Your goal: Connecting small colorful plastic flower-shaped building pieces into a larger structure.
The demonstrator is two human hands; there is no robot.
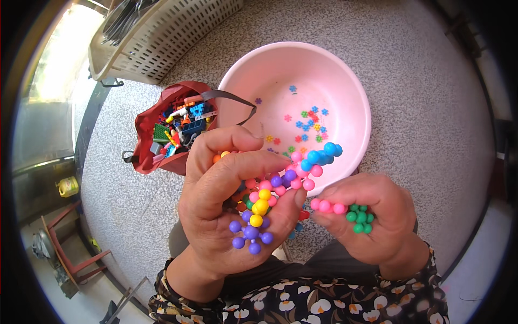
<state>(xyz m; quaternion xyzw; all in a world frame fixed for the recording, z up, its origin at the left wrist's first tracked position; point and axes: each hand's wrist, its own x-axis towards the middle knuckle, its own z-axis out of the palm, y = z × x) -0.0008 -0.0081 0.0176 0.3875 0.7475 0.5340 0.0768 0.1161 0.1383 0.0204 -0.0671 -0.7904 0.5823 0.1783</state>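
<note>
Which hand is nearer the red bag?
Left. The left hand sits just right of the red bag; the right hand is farther right, beyond it.

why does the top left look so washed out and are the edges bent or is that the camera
Head view: daylight blows out the upper left beside the white slotted basket; fisheye curvature bends edges toward the dark rim. The left hand, right hand and pink basin are evenly lit and sharp, with soft shadows only.
</note>
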